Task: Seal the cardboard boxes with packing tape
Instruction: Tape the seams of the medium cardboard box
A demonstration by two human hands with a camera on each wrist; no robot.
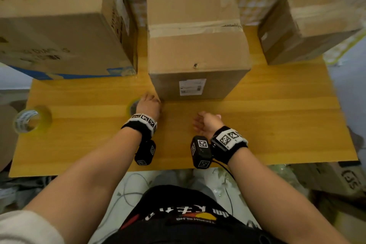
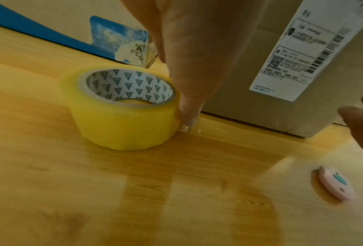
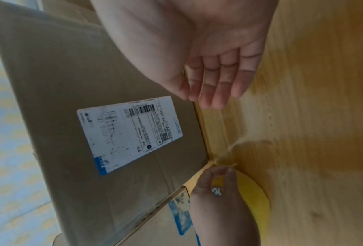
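Boxes: three on the wooden table; middle box taped across its top, just beyond both hands.
Tape rolls: two; yellow roll flat on the table beside the middle box's near-left corner, second roll at the table's left edge.
Left hand: fingertips pinched together at the yellow roll's side, touching it.
Right hand: fingers relaxed, loosely extended, holding nothing, above bare table.
Pink disc: one, flat on the table.
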